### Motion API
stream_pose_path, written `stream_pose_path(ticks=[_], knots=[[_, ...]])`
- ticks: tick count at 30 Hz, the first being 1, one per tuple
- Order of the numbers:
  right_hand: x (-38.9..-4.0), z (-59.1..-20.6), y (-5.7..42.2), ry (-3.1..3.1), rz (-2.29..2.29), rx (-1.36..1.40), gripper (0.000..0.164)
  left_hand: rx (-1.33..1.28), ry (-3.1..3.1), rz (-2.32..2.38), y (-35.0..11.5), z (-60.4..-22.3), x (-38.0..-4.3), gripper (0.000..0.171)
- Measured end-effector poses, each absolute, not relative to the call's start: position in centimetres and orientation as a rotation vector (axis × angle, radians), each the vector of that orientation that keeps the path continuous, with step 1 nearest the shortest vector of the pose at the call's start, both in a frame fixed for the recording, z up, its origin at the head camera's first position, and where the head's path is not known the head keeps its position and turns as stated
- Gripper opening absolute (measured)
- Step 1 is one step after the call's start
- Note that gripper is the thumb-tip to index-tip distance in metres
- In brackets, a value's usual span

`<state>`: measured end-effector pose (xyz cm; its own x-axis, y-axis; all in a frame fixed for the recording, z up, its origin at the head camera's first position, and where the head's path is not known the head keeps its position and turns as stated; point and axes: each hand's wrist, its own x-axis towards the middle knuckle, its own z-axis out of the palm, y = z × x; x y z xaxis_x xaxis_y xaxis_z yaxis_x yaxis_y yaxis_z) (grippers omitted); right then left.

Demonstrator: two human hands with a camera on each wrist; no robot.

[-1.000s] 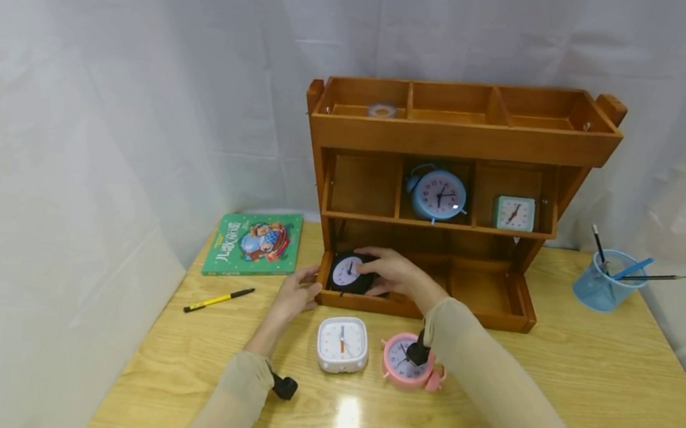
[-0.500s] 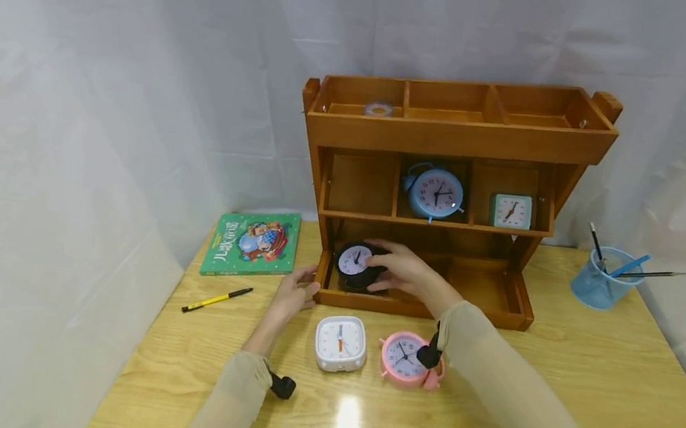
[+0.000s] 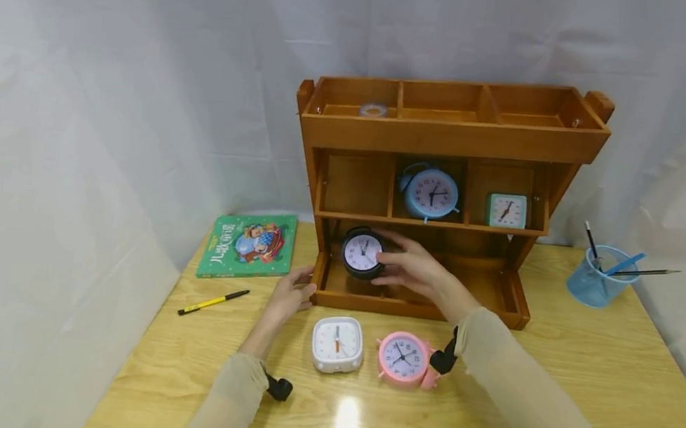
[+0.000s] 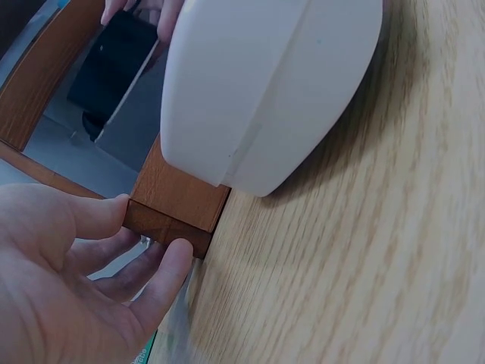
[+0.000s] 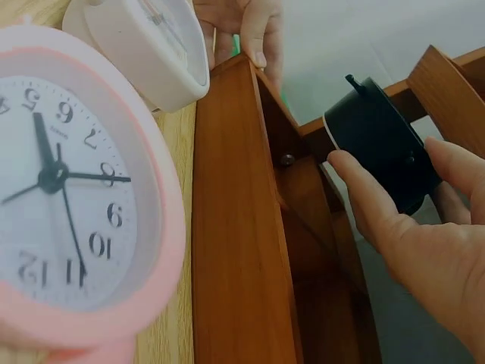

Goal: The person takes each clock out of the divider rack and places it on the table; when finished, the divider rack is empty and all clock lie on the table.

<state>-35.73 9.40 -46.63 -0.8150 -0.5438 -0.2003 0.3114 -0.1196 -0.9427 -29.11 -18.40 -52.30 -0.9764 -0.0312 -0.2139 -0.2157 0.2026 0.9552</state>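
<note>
My right hand [image 3: 416,268] pinches a round black alarm clock [image 3: 362,252] between thumb and fingers. The clock is raised in the left compartment of the wooden shelf's [image 3: 421,310] bottom tier, its white dial facing me. In the right wrist view the thumb lies on the black clock's [image 5: 383,144] front edge and the fingers are behind it. My left hand [image 3: 287,298] holds the tray's front left corner; in the left wrist view thumb and fingers [image 4: 163,284] are round the corner [image 4: 170,227]. A white square clock [image 3: 337,344] and a pink alarm clock [image 3: 404,359] lie before the shelf.
A blue alarm clock [image 3: 431,194] and a small green-edged clock [image 3: 507,211] stand on the middle tier. A tape roll [image 3: 373,110] lies on top. Left are a green book [image 3: 248,245] and a yellow pen [image 3: 213,302]; right, a blue pen cup [image 3: 595,285].
My right hand has lifted the black clock from the bottom compartment, up and slightly right, and its dial has turned more upright. The left hand has stayed at the shelf corner.
</note>
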Motion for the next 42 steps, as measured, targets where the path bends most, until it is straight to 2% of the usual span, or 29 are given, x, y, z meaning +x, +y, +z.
stream_pose_path(ticks=[11, 19, 27, 42], knots=[[-34.2, -46.2, 13.8, 1.618, -1.928, -0.38, 0.065, -0.237, 2.299, 1.886, -18.5, -52.4, -29.2, 0.051], [-31.5, -46.7, 21.3, 1.586, -1.833, -0.453, 0.056, -0.249, 2.303, 1.894, -18.5, -52.2, -29.0, 0.051], [-28.5, -48.9, 28.1, 1.495, -1.774, -0.555, 0.057, -0.254, 2.302, 1.885, -18.3, -52.5, -29.3, 0.051], [-25.8, -50.9, 31.9, 1.57, -1.652, -0.512, 0.057, -0.256, 2.312, 1.855, -18.2, -52.1, -29.4, 0.053]])
